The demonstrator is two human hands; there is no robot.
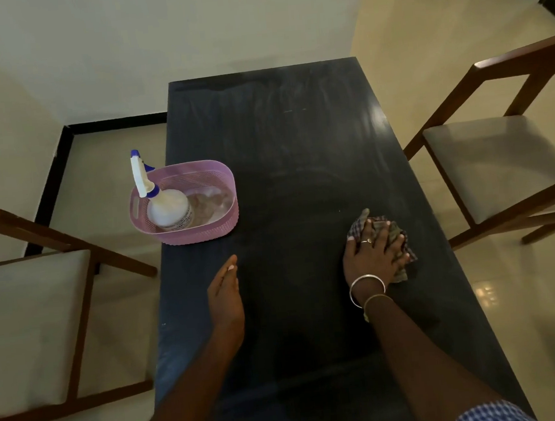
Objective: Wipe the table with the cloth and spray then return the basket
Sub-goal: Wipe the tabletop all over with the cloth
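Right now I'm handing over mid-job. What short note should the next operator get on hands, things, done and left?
Left hand: open, holds nothing, by the table's left side.
Right hand: fingers flat, pressing the cloth on the table's near right part.
Spray: upright in the basket at the left edge.
Done: faint streaks on the far half suggest it's been wiped.
Left: probably finish wiping, put the cloth in the basket, return the basket.
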